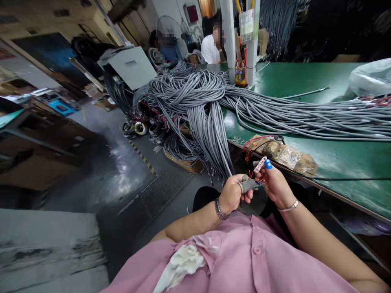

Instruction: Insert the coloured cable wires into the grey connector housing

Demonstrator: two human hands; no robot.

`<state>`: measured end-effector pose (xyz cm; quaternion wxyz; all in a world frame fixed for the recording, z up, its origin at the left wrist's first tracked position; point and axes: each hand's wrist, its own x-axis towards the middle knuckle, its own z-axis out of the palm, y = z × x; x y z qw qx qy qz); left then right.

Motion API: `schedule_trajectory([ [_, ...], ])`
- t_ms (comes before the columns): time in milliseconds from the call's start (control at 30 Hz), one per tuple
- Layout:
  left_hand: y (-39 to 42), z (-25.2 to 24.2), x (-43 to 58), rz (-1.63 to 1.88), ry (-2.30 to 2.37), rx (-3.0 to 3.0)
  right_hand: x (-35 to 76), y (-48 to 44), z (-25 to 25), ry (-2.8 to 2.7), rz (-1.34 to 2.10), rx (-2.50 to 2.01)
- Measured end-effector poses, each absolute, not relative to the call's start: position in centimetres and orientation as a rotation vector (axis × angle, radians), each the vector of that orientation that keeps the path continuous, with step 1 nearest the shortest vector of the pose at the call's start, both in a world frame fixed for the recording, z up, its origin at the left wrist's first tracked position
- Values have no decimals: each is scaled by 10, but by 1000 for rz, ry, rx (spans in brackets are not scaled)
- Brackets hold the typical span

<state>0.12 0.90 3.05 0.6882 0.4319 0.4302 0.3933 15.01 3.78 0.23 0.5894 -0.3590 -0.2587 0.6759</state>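
Observation:
In front of my chest, my left hand [234, 193] is closed round the end of a grey cable, and a worn grey cover wraps its thumb. Thin coloured wires [260, 183] fan out from that end towards my right hand [276, 184]. A blue cover sits on my right thumb. Between this thumb and the fingers is a small whitish piece with red marks [260, 165], whose exact kind I cannot make out. Just beyond my hands, a tape-wrapped brown block [284, 154] with red and black leads lies at the table edge.
Many grey cables [195, 87] lie heaped on the green table [345, 167] and hang over its edge. A white post [227, 40] rises at its far side. A clear plastic bag [371, 77] lies at the right. A person in white [210, 49] is in the background.

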Motion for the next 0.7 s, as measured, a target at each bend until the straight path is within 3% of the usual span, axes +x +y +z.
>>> schedule_trajectory([
  [233,15,33,3,860,907,944,145,38,-6,-635,1305,-950],
  [467,17,32,6,853,917,950,142,46,4,-401,1680,-756],
  [700,18,29,7,848,932,958,140,51,3,-366,1672,-697],
])
